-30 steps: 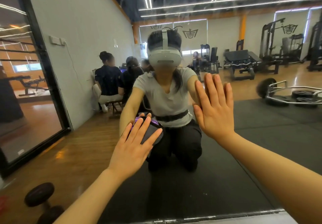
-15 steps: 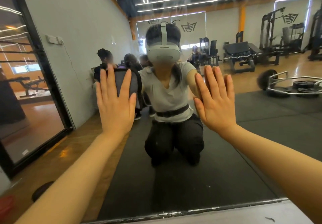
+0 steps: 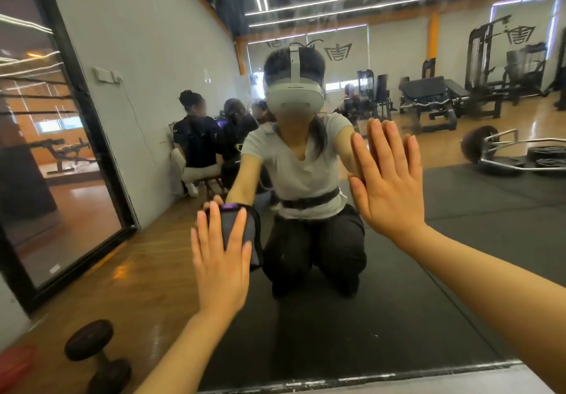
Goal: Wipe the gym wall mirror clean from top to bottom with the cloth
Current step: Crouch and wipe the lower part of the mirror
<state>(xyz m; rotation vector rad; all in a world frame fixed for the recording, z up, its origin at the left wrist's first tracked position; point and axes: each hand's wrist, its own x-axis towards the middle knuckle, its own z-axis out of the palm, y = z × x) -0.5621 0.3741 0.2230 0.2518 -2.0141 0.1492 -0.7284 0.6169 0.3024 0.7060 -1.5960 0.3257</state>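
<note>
- The left hand presses a dark grey cloth with a purple edge flat-fingered against the lower part of the large gym wall mirror — judged late in the top-to-bottom wipe, though faint smears show up high.
- The right hand is splayed open, braced on the glass.
- Count — one cloth, two hands, one dark round-ended dumbbell.

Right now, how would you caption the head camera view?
Left hand presses dark cloth on gym mirror; right hand braces flat.
</note>
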